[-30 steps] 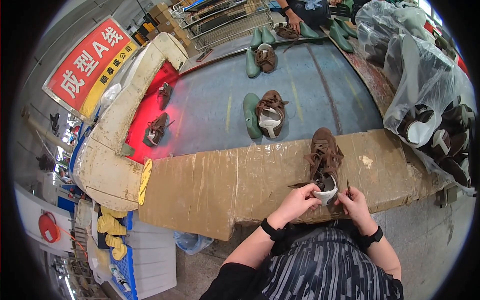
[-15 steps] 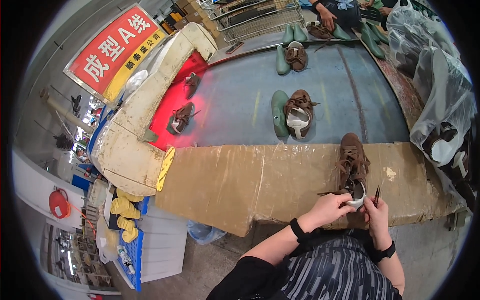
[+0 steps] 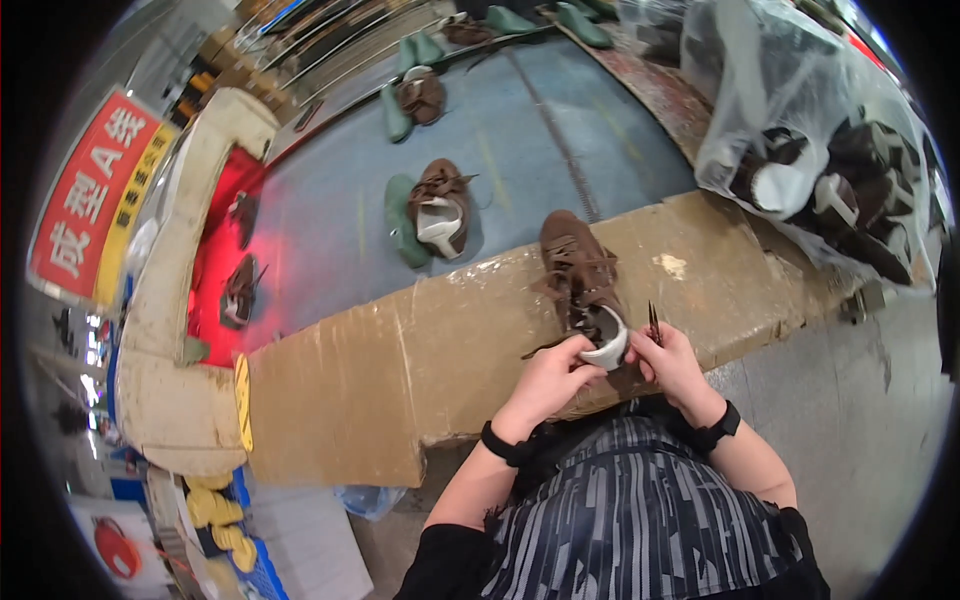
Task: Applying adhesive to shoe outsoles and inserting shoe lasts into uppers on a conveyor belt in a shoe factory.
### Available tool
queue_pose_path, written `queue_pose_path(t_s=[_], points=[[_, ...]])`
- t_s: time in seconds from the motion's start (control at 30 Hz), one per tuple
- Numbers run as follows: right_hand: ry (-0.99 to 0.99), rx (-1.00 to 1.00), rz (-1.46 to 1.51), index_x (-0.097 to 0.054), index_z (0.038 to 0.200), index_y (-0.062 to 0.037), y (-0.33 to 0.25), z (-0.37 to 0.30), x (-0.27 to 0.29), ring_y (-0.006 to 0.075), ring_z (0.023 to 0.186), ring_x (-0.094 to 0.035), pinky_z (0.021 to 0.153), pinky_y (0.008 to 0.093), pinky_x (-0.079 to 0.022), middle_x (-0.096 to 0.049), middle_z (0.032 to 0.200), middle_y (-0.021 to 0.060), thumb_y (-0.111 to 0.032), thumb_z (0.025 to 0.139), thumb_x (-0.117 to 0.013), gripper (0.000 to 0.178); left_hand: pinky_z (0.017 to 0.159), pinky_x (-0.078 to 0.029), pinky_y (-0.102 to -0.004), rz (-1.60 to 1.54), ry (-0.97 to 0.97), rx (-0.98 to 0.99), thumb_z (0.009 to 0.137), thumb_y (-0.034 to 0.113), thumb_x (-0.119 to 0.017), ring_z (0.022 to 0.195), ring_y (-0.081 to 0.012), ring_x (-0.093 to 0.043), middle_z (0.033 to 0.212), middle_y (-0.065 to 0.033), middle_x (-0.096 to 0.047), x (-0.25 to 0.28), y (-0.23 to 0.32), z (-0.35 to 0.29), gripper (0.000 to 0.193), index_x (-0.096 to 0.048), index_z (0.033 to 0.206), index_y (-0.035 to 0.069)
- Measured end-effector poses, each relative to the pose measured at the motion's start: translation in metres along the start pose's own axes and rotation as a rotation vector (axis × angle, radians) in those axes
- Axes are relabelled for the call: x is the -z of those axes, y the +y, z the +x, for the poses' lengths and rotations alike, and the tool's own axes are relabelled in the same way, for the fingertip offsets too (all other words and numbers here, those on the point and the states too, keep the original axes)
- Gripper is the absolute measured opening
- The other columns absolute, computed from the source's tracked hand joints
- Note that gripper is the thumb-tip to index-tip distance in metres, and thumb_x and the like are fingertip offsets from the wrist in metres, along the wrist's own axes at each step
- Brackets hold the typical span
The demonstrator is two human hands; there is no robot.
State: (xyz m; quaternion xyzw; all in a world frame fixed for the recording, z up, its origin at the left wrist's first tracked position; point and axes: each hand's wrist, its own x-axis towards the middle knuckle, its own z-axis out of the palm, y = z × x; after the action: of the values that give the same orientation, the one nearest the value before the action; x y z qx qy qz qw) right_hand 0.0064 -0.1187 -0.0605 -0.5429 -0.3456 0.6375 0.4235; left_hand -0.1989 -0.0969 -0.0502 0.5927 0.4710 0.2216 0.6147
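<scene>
A brown lace-up shoe (image 3: pixel 580 265) lies on the cardboard-covered ledge in front of me, toe pointing away. Its white-lined collar (image 3: pixel 609 345) faces my body. My left hand (image 3: pixel 550 382) pinches the left side of the collar at the heel. On the other side of the heel, my right hand (image 3: pixel 672 366) has its fingers closed, thumb and forefinger close to the collar's edge. Slim dark tweezers (image 3: pixel 654 320) stick up out of that hand, points away from me. Whether the right fingertips also grip the lining is too small to tell.
Beyond the cardboard (image 3: pixel 335 400) runs a grey-blue conveyor belt (image 3: pixel 330 215) bearing brown shoes (image 3: pixel 440 215) beside green shoe lasts (image 3: pixel 405 225). A red-lit machine opening (image 3: pixel 215 270) stands left. At right hangs a clear plastic bag (image 3: pixel 745 100) of shoes.
My view has swung to the right, so the belt and shoes sit further left and more of the bag shows. Both hands stay at the shoe's heel, the tweezers still in the right.
</scene>
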Motion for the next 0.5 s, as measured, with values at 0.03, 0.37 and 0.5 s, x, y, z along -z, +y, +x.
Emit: queue_pose_path(t_s=[0.03, 0.37, 0.5], points=[[0.037, 0.005, 0.010, -0.054, 0.090, -0.0032, 0.000, 0.001, 0.005, 0.0049, 0.046, -0.044, 0.045, 0.0196, -0.036, -0.065, 0.075, 0.0043, -0.020, 0.095, -0.058, 0.018, 0.067, -0.052, -0.0257, 0.024, -0.008, -0.002, 0.087, 0.006, -0.066, 0.075, -0.0111, -0.065, 0.084, -0.0061, -0.068, -0.001, 0.000, 0.002, 0.017, -0.058, 0.100, 0.000], [0.043, 0.110, -0.014, -0.057, 0.096, -0.0030, 0.003, -0.004, -0.002, 0.0037, 0.047, -0.045, 0.043, 0.0182, -0.035, -0.062, 0.072, 0.0021, -0.023, 0.095, -0.060, 0.020, 0.068, -0.051, -0.0250, 0.166, -0.015, -0.004, 0.092, 0.013, -0.064, 0.075, -0.0092, -0.064, 0.080, -0.0048, -0.068, -0.008, 0.010, 0.003, 0.016, -0.060, 0.100, 0.000], [0.007, 0.028, 0.052, -0.057, 0.093, -0.0046, -0.002, 0.002, 0.005, 0.0034, 0.047, -0.044, 0.043, 0.0187, -0.034, -0.059, 0.069, -0.0004, -0.024, 0.095, -0.061, 0.020, 0.068, -0.052, -0.0251, 0.218, -0.037, 0.003, 0.092, 0.009, -0.062, 0.076, -0.0099, -0.066, 0.082, -0.0053, -0.069, -0.007, 0.012, 0.003, 0.013, -0.060, 0.101, -0.001]])
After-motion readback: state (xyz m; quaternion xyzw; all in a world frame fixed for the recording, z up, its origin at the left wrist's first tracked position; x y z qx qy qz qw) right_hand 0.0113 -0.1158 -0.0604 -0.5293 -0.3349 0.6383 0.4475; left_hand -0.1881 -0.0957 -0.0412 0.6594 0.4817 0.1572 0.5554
